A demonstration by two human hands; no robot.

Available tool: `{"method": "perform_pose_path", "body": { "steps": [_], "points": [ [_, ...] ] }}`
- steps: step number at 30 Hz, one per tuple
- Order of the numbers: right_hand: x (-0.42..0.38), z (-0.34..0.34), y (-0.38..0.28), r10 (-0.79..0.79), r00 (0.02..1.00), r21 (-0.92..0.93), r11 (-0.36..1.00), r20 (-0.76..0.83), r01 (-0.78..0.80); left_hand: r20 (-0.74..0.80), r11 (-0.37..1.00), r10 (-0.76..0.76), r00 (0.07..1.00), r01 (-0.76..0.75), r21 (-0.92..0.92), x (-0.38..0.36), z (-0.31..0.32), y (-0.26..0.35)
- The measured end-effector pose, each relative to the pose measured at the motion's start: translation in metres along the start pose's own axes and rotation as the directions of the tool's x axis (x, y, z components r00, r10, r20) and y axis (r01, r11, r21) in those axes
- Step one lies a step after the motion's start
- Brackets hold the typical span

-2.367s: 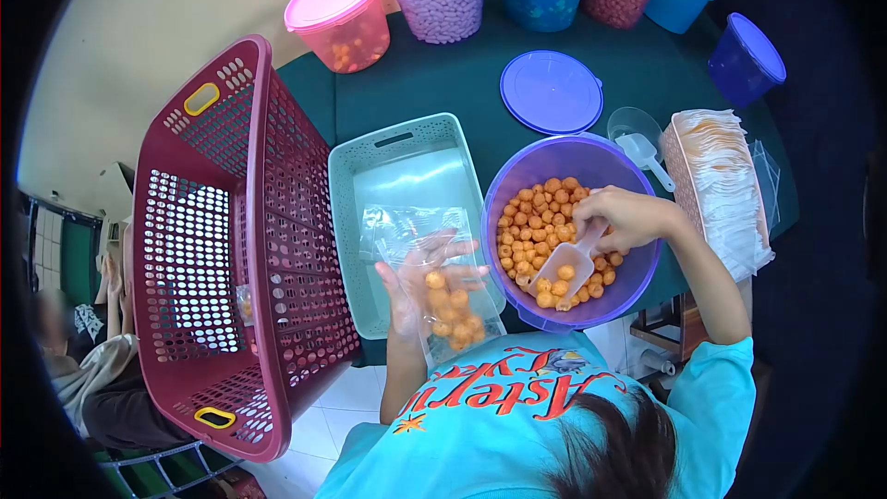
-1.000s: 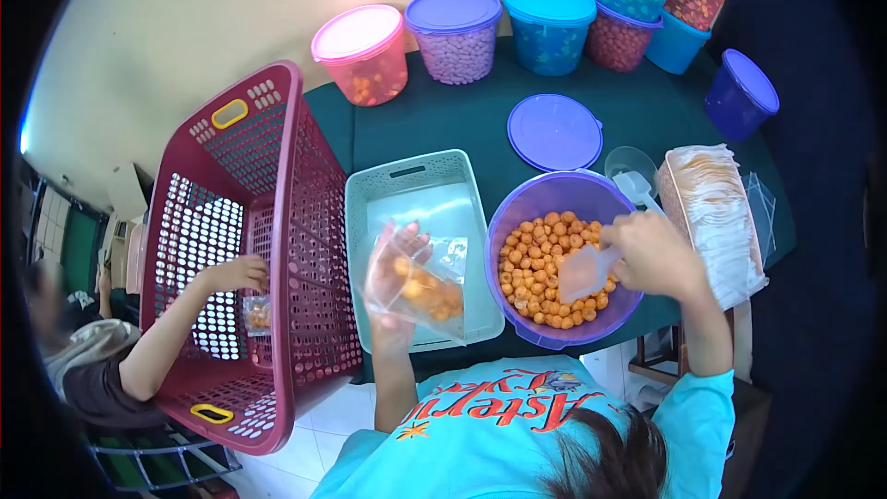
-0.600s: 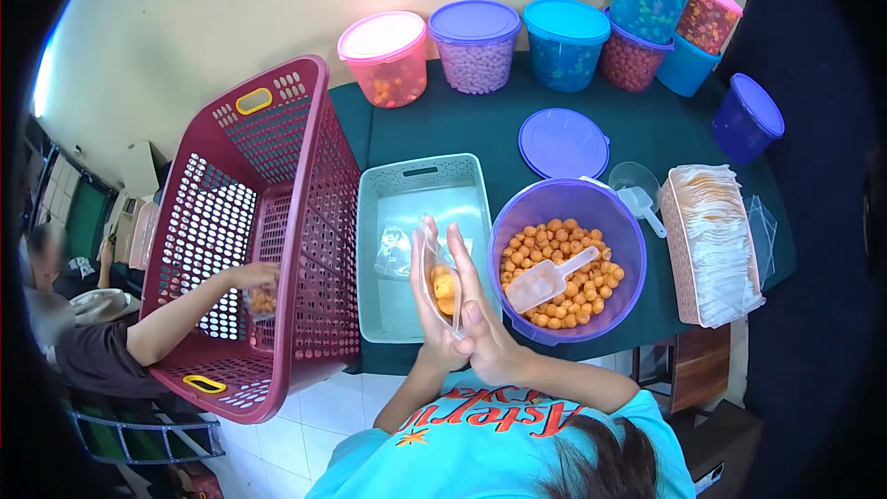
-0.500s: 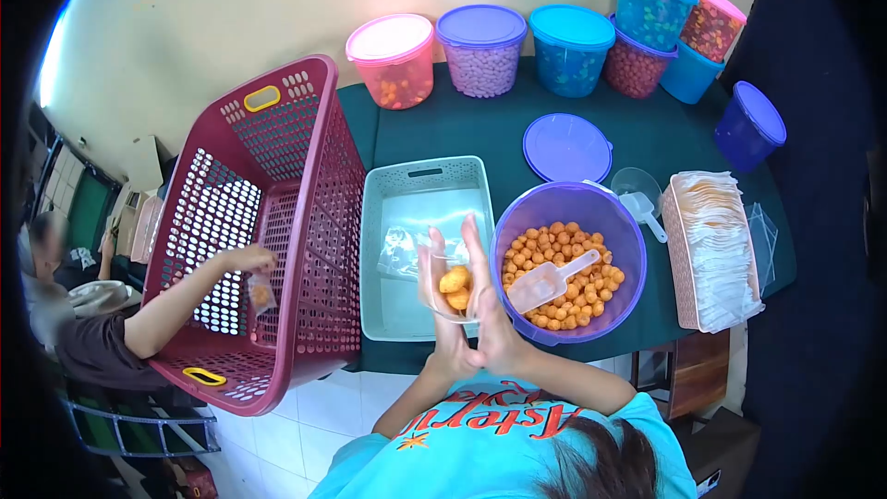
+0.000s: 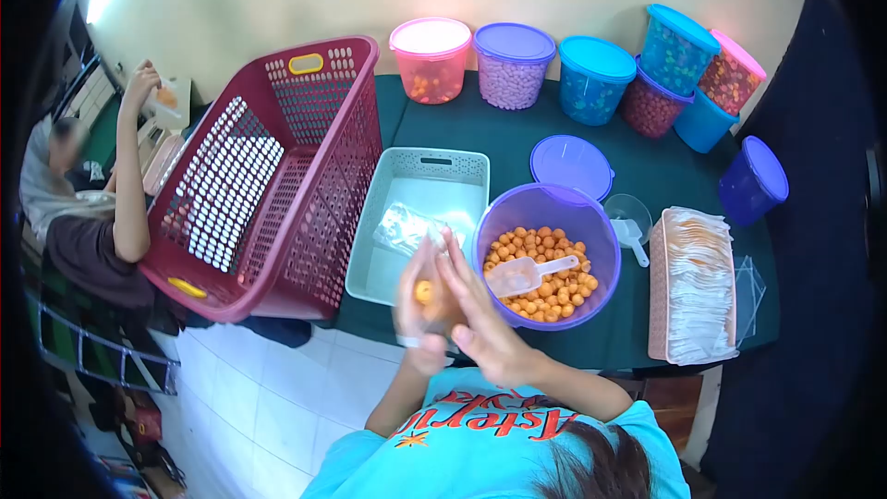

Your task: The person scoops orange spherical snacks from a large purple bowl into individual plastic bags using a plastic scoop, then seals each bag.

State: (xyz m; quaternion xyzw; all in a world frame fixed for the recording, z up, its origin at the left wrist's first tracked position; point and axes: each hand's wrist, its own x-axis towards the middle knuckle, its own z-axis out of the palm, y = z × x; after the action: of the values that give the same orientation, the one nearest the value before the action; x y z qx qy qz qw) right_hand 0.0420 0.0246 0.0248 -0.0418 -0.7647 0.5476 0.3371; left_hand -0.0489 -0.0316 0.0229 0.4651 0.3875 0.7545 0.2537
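As left fingers point(image 5: 405, 298) and right fingers point(image 5: 471, 288) sandwich a bag point(image 5: 426, 294), cloth point(image 5: 508, 140) separates tray point(image 5: 464, 163) from lid point(image 5: 571, 164).

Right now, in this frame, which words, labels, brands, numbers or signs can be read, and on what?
"Aster": upside down on the turquoise shirt; the word's end is unclear.
A second line on the shirt: too creased and small to read.
Held bag: blurred, no text readable.
Tubs and stacked bags: no readable text.

clear bag point(image 5: 438, 303), motion-blurred, orange snack point(image 5: 423, 293) inside, roughly upright, between left hand point(image 5: 408, 307) and right hand point(image 5: 492, 331)
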Motion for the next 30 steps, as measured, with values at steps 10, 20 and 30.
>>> {"method": "perform_pose_path", "body": {
  "steps": [10, 20, 30],
  "points": [
    [-0.069, -0.062, -0.052, 0.159, 0.957, 0.267, 0.959, -0.242, -0.092, -0.135, 0.982, -0.133, 0.982, 0.112, -0.154, -0.058, 0.074, 0.023],
    [-0.127, -0.071, -0.065, 0.093, 0.901, 0.218, 0.976, -0.424, 0.002, -0.241, 0.996, -0.004, 0.971, 0.025, 0.086, -0.092, 0.114, 0.027],
    [-0.135, -0.066, -0.066, -0.045, 0.942, 0.097, 0.992, -0.333, 0.082, -0.233, 0.961, 0.07, 0.97, -0.003, 0.275, -0.114, 0.117, 0.035]
  ]
}}
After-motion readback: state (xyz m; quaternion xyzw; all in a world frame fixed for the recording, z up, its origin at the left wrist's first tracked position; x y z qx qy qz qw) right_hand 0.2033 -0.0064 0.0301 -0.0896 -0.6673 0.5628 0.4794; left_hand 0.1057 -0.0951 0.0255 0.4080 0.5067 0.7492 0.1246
